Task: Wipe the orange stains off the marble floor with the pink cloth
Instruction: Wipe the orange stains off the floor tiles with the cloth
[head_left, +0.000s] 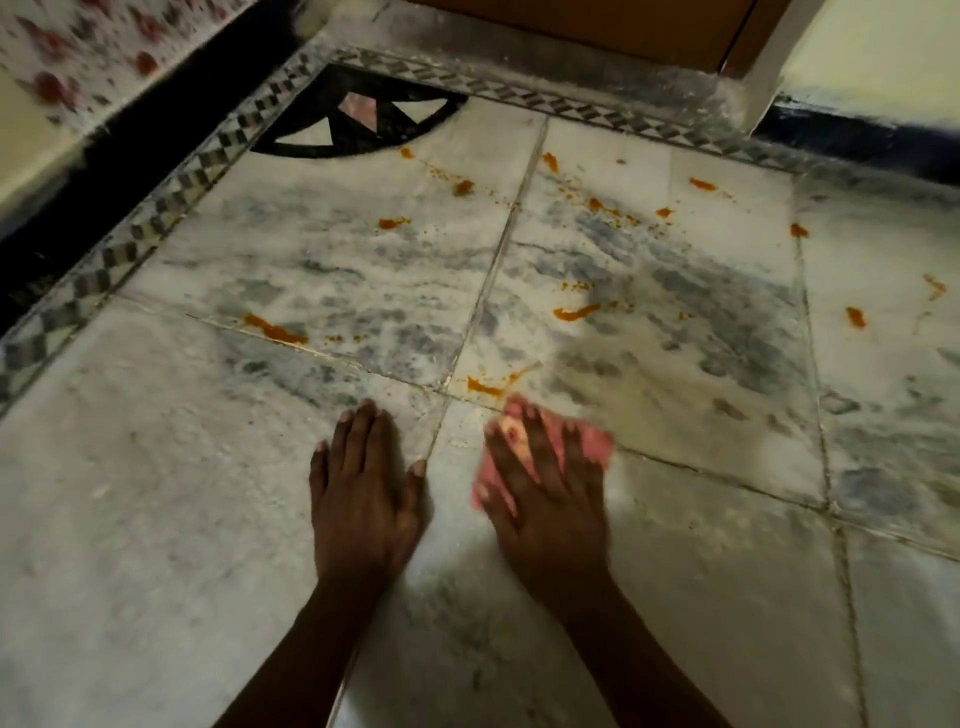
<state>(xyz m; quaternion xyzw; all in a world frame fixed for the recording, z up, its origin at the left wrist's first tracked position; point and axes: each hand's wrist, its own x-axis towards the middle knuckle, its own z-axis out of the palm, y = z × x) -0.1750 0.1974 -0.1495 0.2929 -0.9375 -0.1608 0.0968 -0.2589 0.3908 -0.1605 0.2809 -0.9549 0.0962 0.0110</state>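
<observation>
No legible text, label, brand, number or sign appears on any surface in this view.
</observation>
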